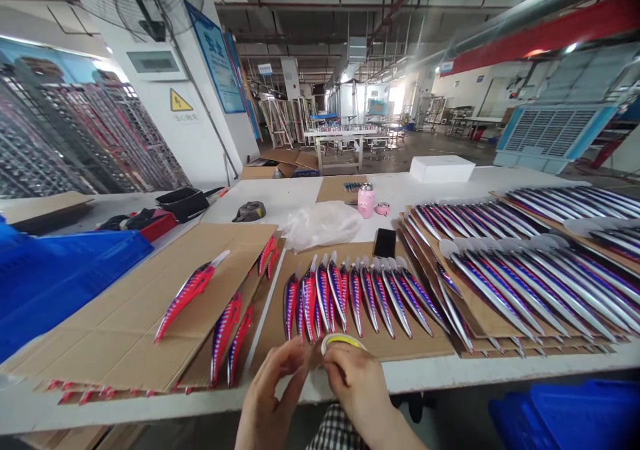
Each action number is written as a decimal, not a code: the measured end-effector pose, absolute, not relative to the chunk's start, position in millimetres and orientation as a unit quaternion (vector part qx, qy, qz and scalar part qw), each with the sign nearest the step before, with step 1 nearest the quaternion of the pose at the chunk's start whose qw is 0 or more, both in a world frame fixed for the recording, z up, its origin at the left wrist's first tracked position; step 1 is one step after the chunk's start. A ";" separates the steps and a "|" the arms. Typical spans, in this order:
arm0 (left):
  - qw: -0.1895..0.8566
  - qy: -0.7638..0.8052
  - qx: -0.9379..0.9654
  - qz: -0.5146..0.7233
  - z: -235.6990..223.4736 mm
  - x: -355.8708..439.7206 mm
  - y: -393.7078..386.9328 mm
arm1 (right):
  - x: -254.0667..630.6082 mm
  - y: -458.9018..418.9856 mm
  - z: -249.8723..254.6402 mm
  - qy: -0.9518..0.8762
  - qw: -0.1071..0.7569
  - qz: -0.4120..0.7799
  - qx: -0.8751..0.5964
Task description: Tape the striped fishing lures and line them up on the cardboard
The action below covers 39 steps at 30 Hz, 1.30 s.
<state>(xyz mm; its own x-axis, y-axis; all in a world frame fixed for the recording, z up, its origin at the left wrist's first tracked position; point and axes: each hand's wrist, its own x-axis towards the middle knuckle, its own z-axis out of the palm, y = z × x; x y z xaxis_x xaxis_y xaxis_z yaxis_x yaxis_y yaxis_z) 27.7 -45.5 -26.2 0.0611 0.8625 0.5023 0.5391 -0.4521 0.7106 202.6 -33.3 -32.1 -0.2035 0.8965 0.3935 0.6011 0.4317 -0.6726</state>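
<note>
My right hand [357,377] grips a roll of tape [344,339] with a yellow inner ring, just over the table's front edge. Close by on the left, my left hand [277,387] has its fingers curled towards the roll. A thin see-through strip of tape seems to run between the hands; its end at my left fingertips is blurred. Beyond them, a row of fishing lures [355,297] with purple-and-red striped bodies and clear lips lies on a cardboard sheet [415,347]. A single red lure [187,297] rests on the stacked cardboard [115,310] to the left.
More lures [505,290] cover layered cardboard at the right. Behind the row are a plastic bag [323,223], a phone [385,243], a pink jar [366,201] and a white box [443,169]. Blue crates [75,270] stand at the far left and lower right.
</note>
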 end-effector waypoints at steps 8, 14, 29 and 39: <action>0.051 0.454 0.821 0.343 -9.8 40.2 -39.8 | 199.1 -34.1 -37.6 -0.780 0.351 0.080 -0.512; 0.050 0.477 0.793 0.377 -20.3 38.7 -38.1 | 194.5 -36.7 -35.9 -0.762 0.374 0.149 -0.507; 0.086 0.687 0.506 0.514 -5.5 -104.0 -6.7 | 116.1 -15.5 -54.3 -0.839 0.339 0.126 -0.407; -0.022 0.787 0.556 0.265 8.7 -168.9 72.1 | 59.1 27.0 -119.6 -0.907 0.290 0.009 -0.305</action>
